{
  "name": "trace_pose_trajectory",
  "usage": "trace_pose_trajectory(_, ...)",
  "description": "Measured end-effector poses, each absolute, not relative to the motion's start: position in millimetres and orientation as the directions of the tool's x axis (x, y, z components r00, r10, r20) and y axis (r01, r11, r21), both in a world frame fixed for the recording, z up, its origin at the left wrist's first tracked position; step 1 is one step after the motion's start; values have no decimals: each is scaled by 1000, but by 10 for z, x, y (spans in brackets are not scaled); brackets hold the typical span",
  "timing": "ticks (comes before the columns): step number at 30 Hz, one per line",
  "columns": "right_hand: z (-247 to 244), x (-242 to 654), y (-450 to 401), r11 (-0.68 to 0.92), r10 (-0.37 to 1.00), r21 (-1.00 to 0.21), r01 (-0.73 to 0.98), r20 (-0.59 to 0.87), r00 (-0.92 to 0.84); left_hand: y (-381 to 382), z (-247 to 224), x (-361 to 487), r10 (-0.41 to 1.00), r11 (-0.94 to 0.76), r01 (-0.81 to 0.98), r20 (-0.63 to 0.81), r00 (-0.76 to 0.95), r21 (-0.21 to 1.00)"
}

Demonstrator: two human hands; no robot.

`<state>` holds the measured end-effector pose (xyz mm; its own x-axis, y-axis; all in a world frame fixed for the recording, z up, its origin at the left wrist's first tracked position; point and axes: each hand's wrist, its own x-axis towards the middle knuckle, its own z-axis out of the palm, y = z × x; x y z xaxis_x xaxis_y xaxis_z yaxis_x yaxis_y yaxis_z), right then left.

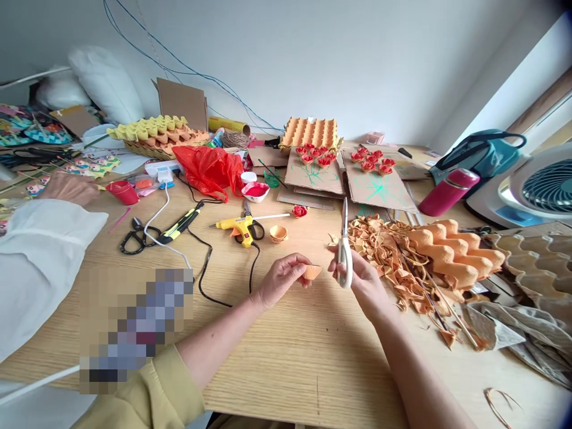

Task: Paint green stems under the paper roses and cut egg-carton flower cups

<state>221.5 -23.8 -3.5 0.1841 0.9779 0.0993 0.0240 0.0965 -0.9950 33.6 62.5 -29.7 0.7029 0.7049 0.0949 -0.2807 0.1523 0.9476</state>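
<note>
Near the middle of the table, my left hand (286, 275) pinches a small orange egg-carton cup (312, 272). To its right, my right hand (357, 275) grips white-handled scissors (344, 253), whose blades point up and away from me. The scissors and the cup are apart. Beyond my left hand sits a little stack of cut cups (278, 234), with a yellow glue gun (239, 227) to its left. A red paper flower (299, 211) lies behind the stack. Orange carton scraps (384, 250) are heaped just past my right hand.
At right are an orange egg carton (456, 253), a pink bottle (449, 192) and a fan (536, 185). Cardboard sheets (378, 189) with red flowers stand behind. Black-handled scissors (134, 238) and cables lie left. Another person's hand (69, 189) and white sleeve are at far left.
</note>
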Motion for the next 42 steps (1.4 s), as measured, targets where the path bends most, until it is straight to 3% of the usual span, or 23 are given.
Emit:
trace_pose_trajectory(8,-74,2054,-234,108,988,-994,-17,106,110,577,-290,329,591,310,-295,60,804,904)
trace_pose_trajectory(16,-192,2091,-213,68,984,-993,-92,52,172,592,-256,332,757,105,-259,92,647,960)
trace_pose_trajectory(26,-153,2055,-210,5,990,-999,-54,-3,138,595,-197,322,778,-4,-227,145,611,974)
trace_pose_trajectory(32,-154,2023,-214,3,990,-1000,-30,-1,139,602,-259,321,772,83,-222,79,631,971)
trace_pose_trajectory(42,-236,2009,-168,99,976,-980,-174,62,207,595,-308,355,697,157,-230,57,715,960)
